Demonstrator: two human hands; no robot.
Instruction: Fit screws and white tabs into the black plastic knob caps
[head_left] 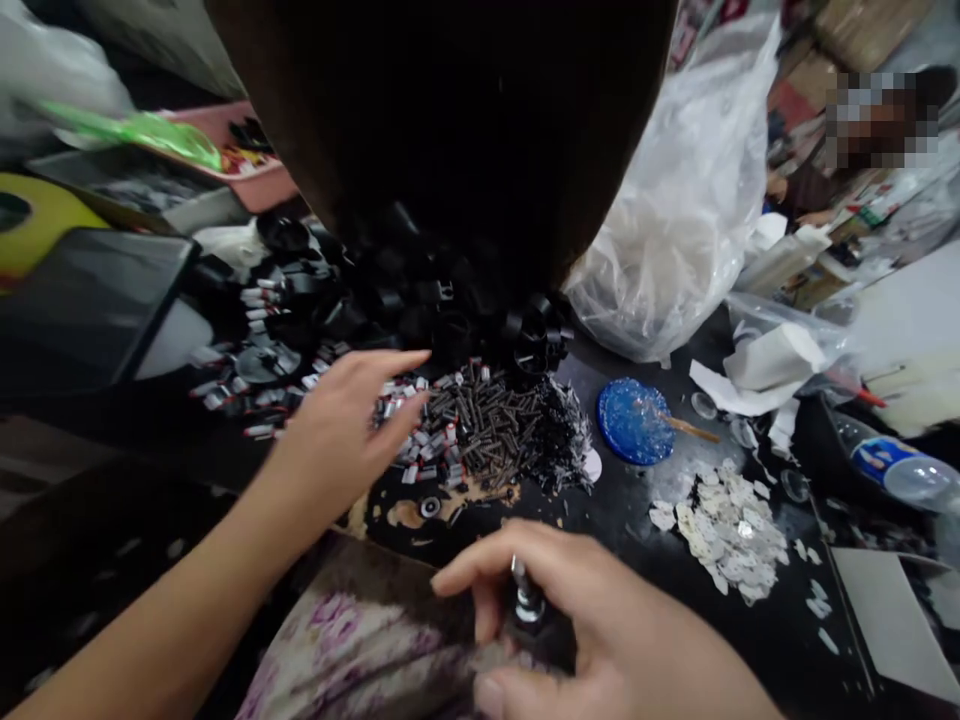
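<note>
My left hand (349, 430) reaches over a pile of small silver-and-black parts (427, 445), index finger and thumb apart. Nothing shows between its fingers. Near the table's front edge, my right hand (592, 610) is curled around a small dark part with an upright metal shaft (527, 597); the fingers partly hide its lower end. Dark coil springs (495, 420) are heaped just right of the left hand's fingertips. Beside them lies a heap of thin black pieces (559, 435). A small round ring-like part (430, 507) rests on the table before the piles.
A large dark shape (450, 110) overhangs black plastic housings (397, 300). On the right are a blue lid of grease (636, 420) with a stick, flat whitish plates (731, 530), a clear bag (675, 200) and a bottle (900, 465). A grey bin (90, 310) stands left. Another person sits far right.
</note>
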